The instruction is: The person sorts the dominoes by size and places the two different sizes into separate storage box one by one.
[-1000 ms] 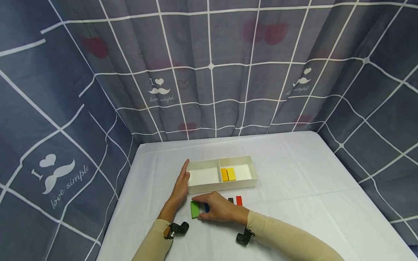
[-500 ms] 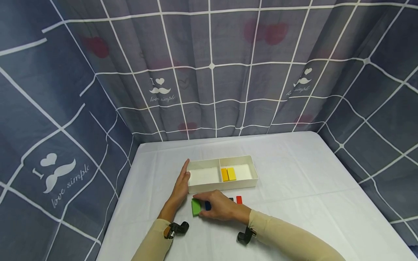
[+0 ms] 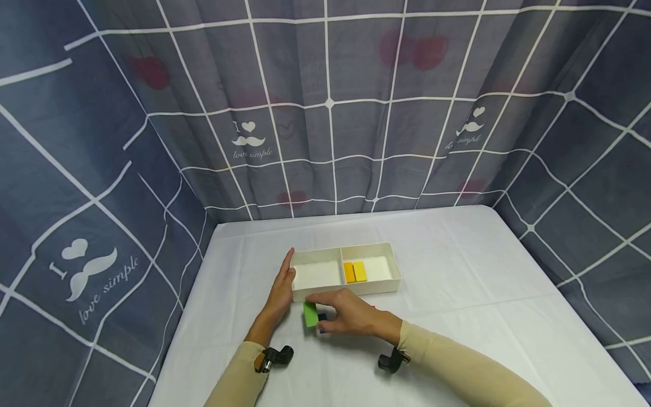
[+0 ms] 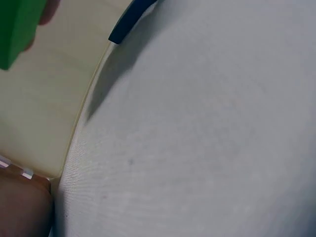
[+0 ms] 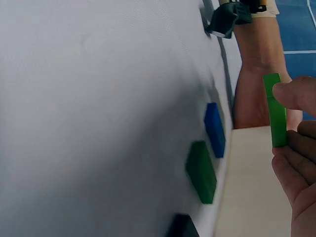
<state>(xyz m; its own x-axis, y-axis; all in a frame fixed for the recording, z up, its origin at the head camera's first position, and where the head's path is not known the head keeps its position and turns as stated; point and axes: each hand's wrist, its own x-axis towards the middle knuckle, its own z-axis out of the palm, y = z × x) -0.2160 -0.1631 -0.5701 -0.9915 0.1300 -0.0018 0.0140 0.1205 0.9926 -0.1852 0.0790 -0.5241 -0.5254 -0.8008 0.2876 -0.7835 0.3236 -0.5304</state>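
My right hand (image 3: pixel 351 314) pinches a light green block (image 3: pixel 311 314) between thumb and fingers, raised over the table just in front of the white box (image 3: pixel 325 293). In the right wrist view the thumb presses on one side of this green block (image 5: pixel 276 116), fingertips at its end. Against the box's left end lies my left hand (image 3: pixel 278 291), fingers straight along the wall. Below the right hand, a blue block (image 5: pixel 215 129), a dark green block (image 5: pixel 201 173) and a black block (image 5: pixel 182 226) rest on the cloth, mostly hidden in the head view.
The box has two compartments; an orange-yellow block (image 3: pixel 348 272) and a yellow block (image 3: pixel 360 271) lie in the right one, beside the divider. A sliver of red block (image 3: pixel 373 307) shows behind the right wrist. Checked curtains (image 3: pixel 356 130) surround the white table (image 3: pixel 458 271).
My right hand has lifted the light green block off the table and carried it slightly right and toward the box. My left hand stays at the box's end.
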